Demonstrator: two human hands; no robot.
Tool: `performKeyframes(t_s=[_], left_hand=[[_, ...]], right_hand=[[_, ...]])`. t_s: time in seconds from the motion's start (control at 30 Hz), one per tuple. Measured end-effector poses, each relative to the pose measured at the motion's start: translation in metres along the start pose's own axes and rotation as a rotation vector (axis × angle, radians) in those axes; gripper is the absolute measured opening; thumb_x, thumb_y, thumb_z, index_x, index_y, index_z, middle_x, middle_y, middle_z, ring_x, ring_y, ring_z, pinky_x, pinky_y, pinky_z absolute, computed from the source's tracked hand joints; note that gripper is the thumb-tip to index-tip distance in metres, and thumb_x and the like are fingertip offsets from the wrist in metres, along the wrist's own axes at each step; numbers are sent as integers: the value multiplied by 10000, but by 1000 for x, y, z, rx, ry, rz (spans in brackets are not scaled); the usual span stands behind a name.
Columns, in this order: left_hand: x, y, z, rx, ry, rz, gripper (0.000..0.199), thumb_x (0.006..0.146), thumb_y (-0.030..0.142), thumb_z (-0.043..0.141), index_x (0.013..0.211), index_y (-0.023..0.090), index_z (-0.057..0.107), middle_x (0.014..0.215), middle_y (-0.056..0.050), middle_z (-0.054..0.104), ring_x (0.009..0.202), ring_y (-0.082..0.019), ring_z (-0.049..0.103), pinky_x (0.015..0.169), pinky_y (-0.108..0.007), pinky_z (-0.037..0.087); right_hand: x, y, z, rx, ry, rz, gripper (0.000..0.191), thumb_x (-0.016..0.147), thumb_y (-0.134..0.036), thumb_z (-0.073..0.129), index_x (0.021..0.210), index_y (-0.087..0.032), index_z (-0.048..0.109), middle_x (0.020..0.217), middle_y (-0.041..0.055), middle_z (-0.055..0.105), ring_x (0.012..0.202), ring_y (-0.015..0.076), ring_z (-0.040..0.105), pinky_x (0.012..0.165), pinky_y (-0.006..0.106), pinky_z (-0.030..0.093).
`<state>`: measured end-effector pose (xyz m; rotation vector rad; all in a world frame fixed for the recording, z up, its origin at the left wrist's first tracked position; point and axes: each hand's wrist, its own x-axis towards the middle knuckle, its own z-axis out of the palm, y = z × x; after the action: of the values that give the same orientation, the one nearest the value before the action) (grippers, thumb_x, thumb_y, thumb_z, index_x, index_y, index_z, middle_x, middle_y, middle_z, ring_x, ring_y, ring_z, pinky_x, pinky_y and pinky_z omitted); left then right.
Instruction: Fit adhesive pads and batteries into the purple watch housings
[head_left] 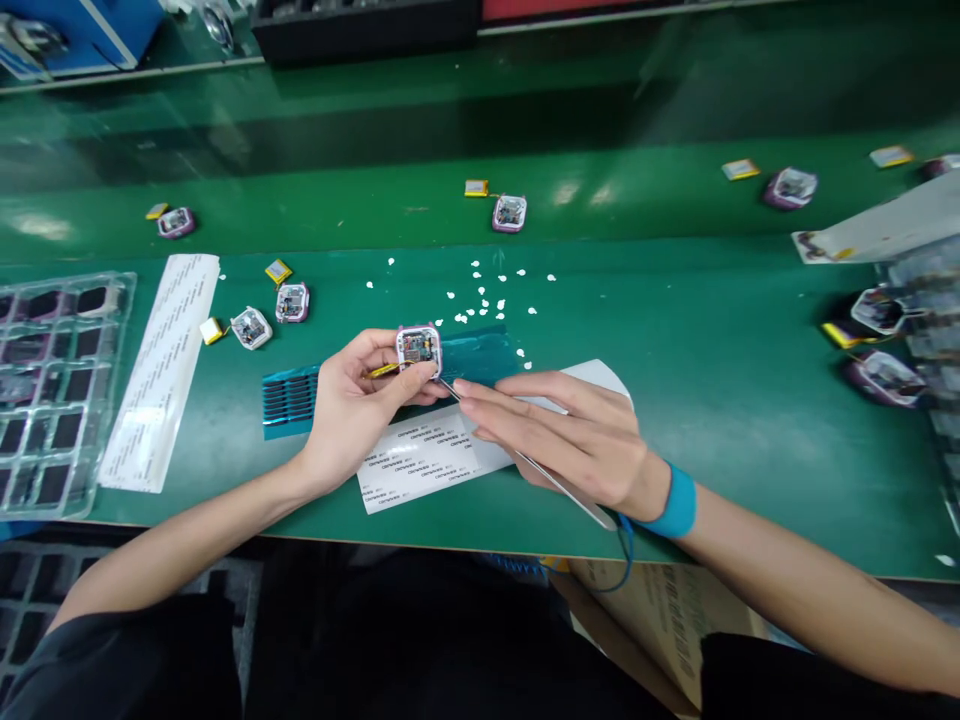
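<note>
My left hand [367,390] holds a small square device [420,347] with its circuit board facing up, the thumb on its lower edge. A yellow battery [384,370] on wires lies against the fingers of that hand. My right hand [570,430] is closed around metal tweezers [566,488], whose tip reaches the device's lower right edge. Below the hands lies a white printed label sheet [420,462]. A blue film [480,355] is partly behind the device, and a strip of black pieces [291,398] sits left of it.
Small white stickers [501,304] are scattered beyond the hands. Opened devices [292,302] with batteries lie at left, back and right. A clear compartment tray [67,400] and a long label sheet [161,370] are at left. A blue cord [628,555] hangs from the right wristband.
</note>
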<state>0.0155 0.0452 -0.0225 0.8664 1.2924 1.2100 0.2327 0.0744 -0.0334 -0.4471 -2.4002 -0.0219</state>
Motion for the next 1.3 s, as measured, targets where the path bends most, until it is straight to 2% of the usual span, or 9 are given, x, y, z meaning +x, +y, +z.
performKeyframes(t_s=[0.23,0.33,0.43,0.53,0.67,0.83,1.0,1.2,1.3], left_hand=[[43,3,-24,423,53,251,403,802,288,757,1154,140,626,703,5,718,547,-155,705,574,-258,597],[101,23,-41,998,238,263,373,929,269,550,1254,117,652,899,-89,772,738,-212,753,720,-323,609],[152,46,-47,1161,327,284,335,907,207,527,1135,70,731,1031,-205,766,1099,-381,706,978,-514,533],[177,49,-27,1222,254,359,340,912,189,504,1132,72,736,1262,-251,695,1343,-429,540,1123,-615,389],[194,29,25,1195,-40,494,322,956,216,532,1218,170,712,1478,-134,595,1449,-276,459,1222,-438,335],[213,22,59,1073,-190,485,188,949,295,684,1077,159,708,1230,-87,709,1198,-245,645,1078,-481,492],[180,30,41,857,-107,468,85,887,176,695,855,146,622,905,-80,755,875,-198,710,896,-373,554],[53,14,24,448,-212,376,298,993,391,563,1188,166,575,741,-19,740,608,-148,706,614,-262,573],[9,4,25,185,-281,240,322,929,464,673,1060,178,608,768,-34,755,669,-179,761,651,-293,628]], right_hand=[[3,9,-3,-94,63,-110,199,987,-128,607,1145,-94,722,1180,77,778,933,189,718,760,323,659],[5,11,-2,-127,127,-128,175,970,-111,634,1109,-102,740,1171,56,783,904,178,716,753,303,649],[6,11,1,-132,176,-137,168,985,-125,617,1090,-108,747,1161,53,787,883,171,710,719,293,638],[7,10,4,-125,213,-154,162,993,-170,626,1071,-100,749,1131,50,797,866,171,708,703,290,629],[7,10,5,-120,223,-171,193,1023,-175,571,1049,-111,751,1105,38,804,860,159,701,714,279,619],[6,11,6,-111,187,-148,205,1021,-171,545,1076,-109,733,1140,67,794,914,192,697,729,306,613],[5,12,8,-13,223,-69,220,995,-128,482,1056,-101,692,1052,131,789,941,229,675,806,363,618],[6,10,3,-93,251,93,278,1000,-69,419,1115,-119,668,712,22,663,621,148,579,569,267,476],[6,9,2,-162,194,100,238,1038,-178,464,1117,-129,683,705,5,646,583,124,573,508,262,406]])
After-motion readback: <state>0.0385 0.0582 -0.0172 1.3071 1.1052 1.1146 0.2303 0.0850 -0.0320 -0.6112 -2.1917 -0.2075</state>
